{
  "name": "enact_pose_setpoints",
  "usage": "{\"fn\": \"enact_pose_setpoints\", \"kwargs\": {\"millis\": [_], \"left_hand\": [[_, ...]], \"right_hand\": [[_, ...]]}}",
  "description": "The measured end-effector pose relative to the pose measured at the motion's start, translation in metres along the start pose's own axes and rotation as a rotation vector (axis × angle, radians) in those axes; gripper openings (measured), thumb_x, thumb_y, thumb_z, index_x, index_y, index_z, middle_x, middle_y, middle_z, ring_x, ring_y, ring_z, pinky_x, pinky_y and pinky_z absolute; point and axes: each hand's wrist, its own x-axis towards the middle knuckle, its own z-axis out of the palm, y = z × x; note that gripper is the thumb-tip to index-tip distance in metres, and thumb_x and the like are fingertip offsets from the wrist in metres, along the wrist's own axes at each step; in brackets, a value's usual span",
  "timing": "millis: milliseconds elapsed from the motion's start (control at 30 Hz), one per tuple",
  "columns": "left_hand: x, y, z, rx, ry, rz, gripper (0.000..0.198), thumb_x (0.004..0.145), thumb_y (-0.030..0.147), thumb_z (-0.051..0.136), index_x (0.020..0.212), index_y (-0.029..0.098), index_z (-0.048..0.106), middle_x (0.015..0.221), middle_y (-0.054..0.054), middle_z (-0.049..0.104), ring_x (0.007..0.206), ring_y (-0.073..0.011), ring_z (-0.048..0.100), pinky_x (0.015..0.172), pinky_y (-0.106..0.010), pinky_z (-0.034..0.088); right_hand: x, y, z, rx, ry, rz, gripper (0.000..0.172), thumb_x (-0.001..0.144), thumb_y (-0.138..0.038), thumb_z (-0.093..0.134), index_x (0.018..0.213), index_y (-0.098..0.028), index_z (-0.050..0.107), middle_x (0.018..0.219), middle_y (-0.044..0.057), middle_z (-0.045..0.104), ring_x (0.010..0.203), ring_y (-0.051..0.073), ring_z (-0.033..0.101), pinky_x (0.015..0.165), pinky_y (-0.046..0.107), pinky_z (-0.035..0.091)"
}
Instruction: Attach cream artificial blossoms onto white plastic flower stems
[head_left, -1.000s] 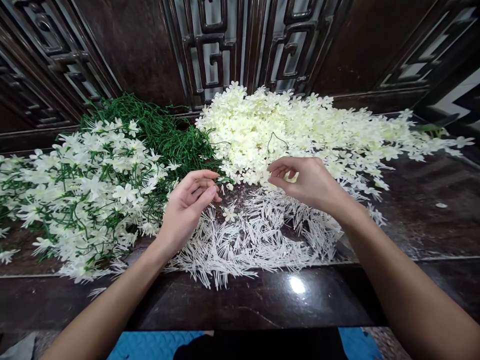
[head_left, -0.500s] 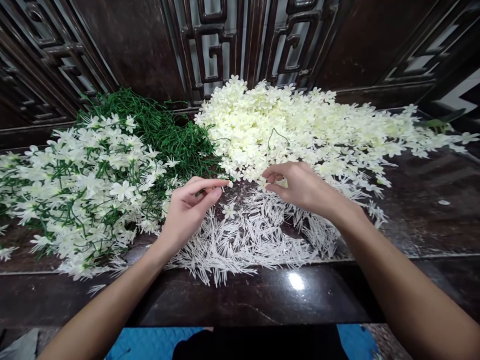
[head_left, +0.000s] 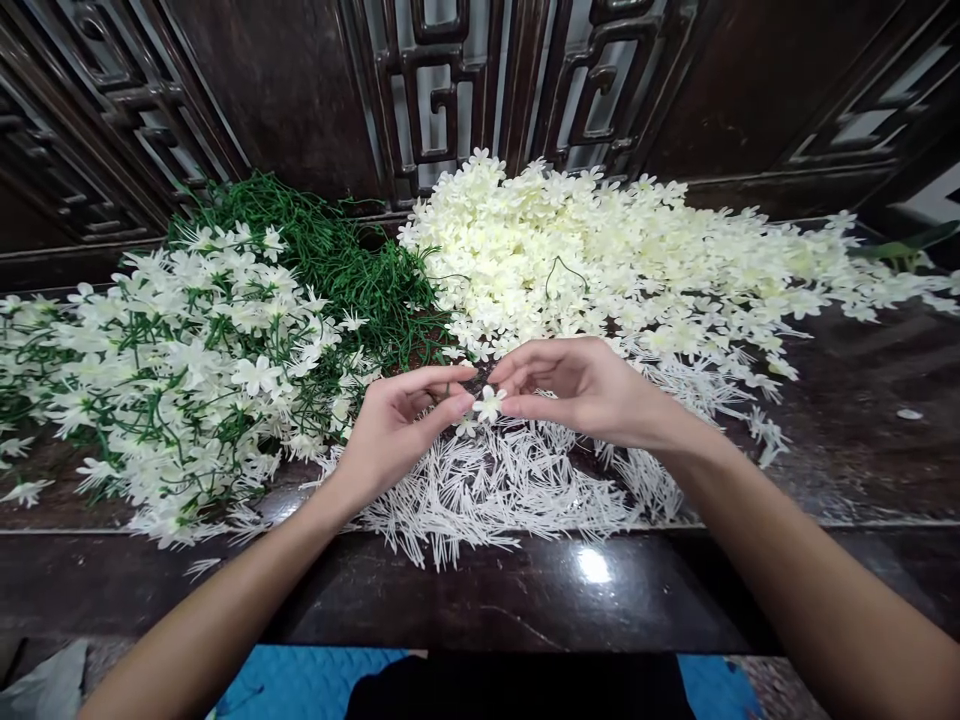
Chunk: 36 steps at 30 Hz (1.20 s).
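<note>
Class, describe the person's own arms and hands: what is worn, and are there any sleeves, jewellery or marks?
The left forearm and right forearm are bare to the frame edge, and no sleeves show. The left hand and right hand wear no gloves, rings, watch or bracelets. The fingers are slim, with short, unpainted nails. No marks or tattoos are visible.

Dark wood, shiny stone

Carved lattice screen [head_left: 450, 90] stands well beyond the left hand [head_left: 390, 440]. Nearer than it, the glossy dark tabletop [head_left: 525, 600] catches a bright glare [head_left: 592, 565]. Blue mat [head_left: 300, 685] sits lowest.
</note>
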Motion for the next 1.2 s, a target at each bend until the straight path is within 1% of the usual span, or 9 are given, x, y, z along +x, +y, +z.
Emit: {"fn": "enact_pose_setpoints", "kwargs": {"millis": [100,233,367,533,700,800,900,1067,1200], "left_hand": [[0.000,0.001,0.001,-0.045,-0.049,-0.013,0.022,0.076,0.018,0.071,0.097,0.019,0.072,0.079,-0.004,0.071,0.064,-0.0114,0.060,0.057,-0.024,0.050],[0.000,-0.001,0.002,-0.087,-0.115,-0.025,0.022,0.073,0.019,0.073,0.095,0.020,0.072,0.074,-0.003,0.070,0.062,-0.0121,0.061,0.057,-0.024,0.051],[0.000,-0.002,0.002,-0.064,-0.056,-0.019,0.017,0.073,0.019,0.074,0.090,0.020,0.071,0.073,-0.003,0.068,0.063,-0.0127,0.061,0.058,-0.025,0.052],[0.001,0.002,0.001,-0.044,0.014,-0.009,0.014,0.074,0.019,0.072,0.088,0.019,0.070,0.075,-0.002,0.068,0.067,-0.0134,0.062,0.061,-0.025,0.052],[0.002,0.003,0.000,-0.090,0.038,0.001,0.018,0.074,0.017,0.072,0.091,0.017,0.069,0.075,-0.002,0.067,0.069,-0.0124,0.062,0.065,-0.024,0.052],[0.002,0.001,0.000,-0.095,0.047,-0.002,0.018,0.073,0.016,0.073,0.091,0.017,0.069,0.075,-0.002,0.067,0.069,-0.0121,0.061,0.066,-0.023,0.052],[0.002,0.000,0.000,-0.087,0.059,-0.007,0.018,0.073,0.017,0.073,0.091,0.017,0.068,0.076,-0.002,0.067,0.070,-0.0127,0.062,0.066,-0.023,0.052],[0.002,0.000,-0.001,-0.085,0.062,-0.004,0.015,0.073,0.018,0.074,0.087,0.018,0.068,0.077,-0.002,0.067,0.070,-0.0125,0.061,0.063,-0.023,0.051],[0.003,0.000,-0.002,-0.048,0.067,0.000,0.012,0.073,0.021,0.074,0.083,0.018,0.068,0.075,-0.002,0.067,0.067,-0.0127,0.059,0.060,-0.023,0.050]], "right_hand": [[0.002,0.004,0.006,0.049,-0.008,-0.006,0.022,0.075,-0.024,0.074,0.094,-0.017,0.065,0.082,0.003,0.070,0.074,0.016,0.065,0.071,0.036,0.054],[0.002,0.006,0.010,0.106,0.049,-0.029,0.021,0.076,-0.020,0.073,0.094,-0.017,0.063,0.084,0.003,0.069,0.075,0.015,0.066,0.070,0.033,0.055],[0.000,0.002,0.009,-0.023,0.063,-0.039,0.019,0.075,-0.024,0.073,0.090,-0.017,0.064,0.083,0.003,0.067,0.073,0.014,0.062,0.067,0.032,0.054],[-0.002,-0.002,0.002,-0.242,-0.135,0.025,0.015,0.076,-0.030,0.072,0.086,-0.019,0.066,0.082,0.002,0.066,0.071,0.015,0.060,0.064,0.033,0.053],[-0.006,-0.001,0.012,-0.308,-0.368,0.053,0.018,0.078,-0.024,0.071,0.095,-0.020,0.067,0.097,0.001,0.067,0.090,0.017,0.062,0.082,0.039,0.050],[-0.008,0.001,0.019,-0.397,-0.416,0.028,0.015,0.079,-0.019,0.069,0.094,-0.019,0.067,0.098,0.001,0.067,0.095,0.018,0.060,0.087,0.041,0.047],[-0.008,0.001,0.019,-0.422,-0.398,0.010,0.007,0.083,-0.019,0.064,0.089,-0.018,0.066,0.091,0.002,0.066,0.088,0.018,0.061,0.083,0.040,0.048],[-0.008,0.000,0.013,-0.443,-0.281,-0.024,0.009,0.088,-0.023,0.057,0.092,-0.019,0.063,0.091,0.002,0.064,0.085,0.018,0.060,0.076,0.038,0.050],[-0.006,-0.002,0.010,-0.323,-0.173,-0.087,0.007,0.088,-0.019,0.054,0.091,-0.018,0.060,0.086,0.002,0.062,0.080,0.016,0.059,0.073,0.035,0.052]]}}
